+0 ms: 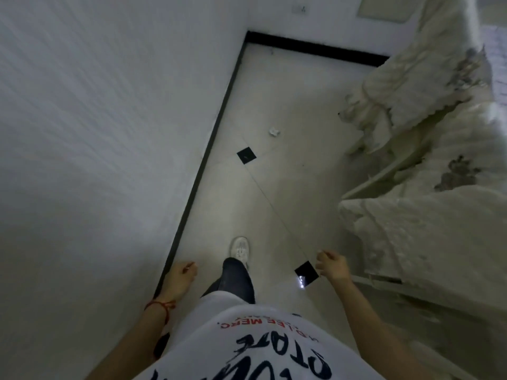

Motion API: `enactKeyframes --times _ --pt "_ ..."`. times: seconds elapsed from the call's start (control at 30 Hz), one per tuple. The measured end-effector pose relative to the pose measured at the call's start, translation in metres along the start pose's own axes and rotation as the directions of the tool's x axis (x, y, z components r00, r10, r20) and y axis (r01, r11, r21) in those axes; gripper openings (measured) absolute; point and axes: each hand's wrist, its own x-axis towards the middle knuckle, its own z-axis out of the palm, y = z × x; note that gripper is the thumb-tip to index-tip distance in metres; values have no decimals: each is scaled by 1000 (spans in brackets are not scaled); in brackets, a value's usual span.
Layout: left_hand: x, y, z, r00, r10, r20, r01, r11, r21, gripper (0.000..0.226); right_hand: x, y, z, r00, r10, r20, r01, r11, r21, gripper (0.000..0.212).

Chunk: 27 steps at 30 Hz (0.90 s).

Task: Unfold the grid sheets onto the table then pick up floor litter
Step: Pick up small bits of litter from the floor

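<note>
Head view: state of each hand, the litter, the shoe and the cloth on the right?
left hand: loosely curled, holds nothing
right hand: loosely curled, holds nothing
crumpled paper litter: on the floor ahead, untouched
white shoe: on the floor, stepped forward
cream cloth: rumpled, draped down to the floor on the right

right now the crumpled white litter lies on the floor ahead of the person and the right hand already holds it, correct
Not quite. The head view shows the crumpled white litter on the floor ahead of the person, but the right hand holds nothing; its fingers hang loosely curled.
</note>
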Motion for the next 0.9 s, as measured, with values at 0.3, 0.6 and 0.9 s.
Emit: enactKeyframes --times 0.3,0.6,0.9 --pt "130 206 -44 985 124 119 -136 986 100 18 79 -131 23 998 22 -66 -20 1000 24 9" --pt "271 389 -39 969 222 110 -235 964 124 27 193 -229 13 989 127 -78 -123 991 54 7" --pt "358 484 -54 994 77 72 -85 989 121 16 341 -436 -5 997 45 -57 -46 999 -10 26"
